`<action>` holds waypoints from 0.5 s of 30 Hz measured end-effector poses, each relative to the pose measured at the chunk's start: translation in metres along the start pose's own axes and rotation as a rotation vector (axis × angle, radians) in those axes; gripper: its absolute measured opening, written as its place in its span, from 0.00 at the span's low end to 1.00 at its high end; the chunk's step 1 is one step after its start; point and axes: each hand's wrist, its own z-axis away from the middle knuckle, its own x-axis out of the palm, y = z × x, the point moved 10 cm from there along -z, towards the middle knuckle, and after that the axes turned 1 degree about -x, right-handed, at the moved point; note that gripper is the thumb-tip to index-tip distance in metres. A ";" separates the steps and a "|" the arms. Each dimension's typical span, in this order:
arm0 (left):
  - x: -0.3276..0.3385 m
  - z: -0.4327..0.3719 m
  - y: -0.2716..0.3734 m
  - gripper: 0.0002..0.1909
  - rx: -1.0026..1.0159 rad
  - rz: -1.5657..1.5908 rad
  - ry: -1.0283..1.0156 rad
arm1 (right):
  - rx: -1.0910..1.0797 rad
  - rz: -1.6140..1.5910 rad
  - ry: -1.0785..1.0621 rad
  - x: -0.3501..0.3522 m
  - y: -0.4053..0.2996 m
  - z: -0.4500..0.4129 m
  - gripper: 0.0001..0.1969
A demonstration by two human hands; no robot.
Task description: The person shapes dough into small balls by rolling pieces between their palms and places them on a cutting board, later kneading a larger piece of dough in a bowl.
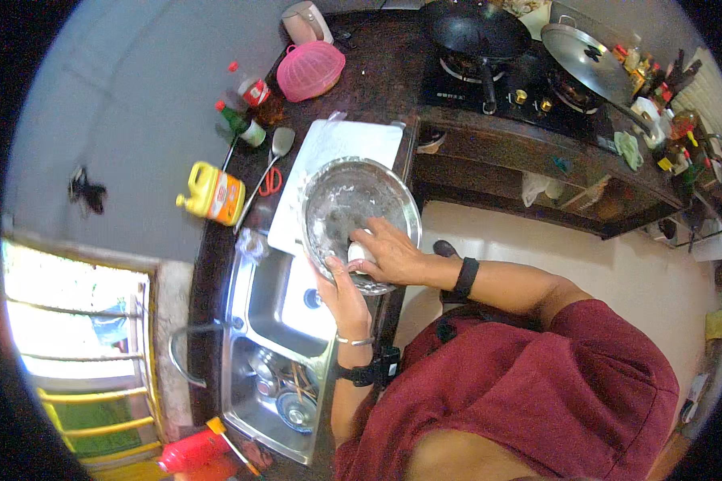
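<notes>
A stainless steel mixing bowl [349, 204] stands partly on a white cutting board [361, 137], its inner wall smeared with white, flour-like residue. Inside it, at the side close to me, sits a smooth white lump of what looks like dough [357, 255]. My right hand [391, 251] reaches over the rim with its fingers curled around this lump, which partly hides it. My left hand [344, 296] grips the bowl's near left rim, thumb on the inside.
Left of the bowl is a double sink [236, 355] with bowls and chopsticks in one basin. A yellow oil jug [213, 195], a metal spatula [281, 143], red-handled scissors [271, 181] and a pink mesh cover [310, 71] line the counter. A wok [478, 30] and a lidded pan [586, 60] occupy the gas stove.
</notes>
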 end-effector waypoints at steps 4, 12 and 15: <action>0.049 -0.063 -0.033 0.29 -0.056 0.001 0.089 | 0.174 -0.377 -0.019 -0.041 0.089 -0.047 0.26; 0.186 -0.221 -0.103 0.37 -0.403 0.202 0.008 | 0.402 -1.059 0.229 -0.151 0.202 -0.092 0.15; 0.221 -0.277 -0.134 0.37 -0.458 0.258 -0.052 | 0.500 -1.059 0.190 -0.145 0.235 -0.075 0.14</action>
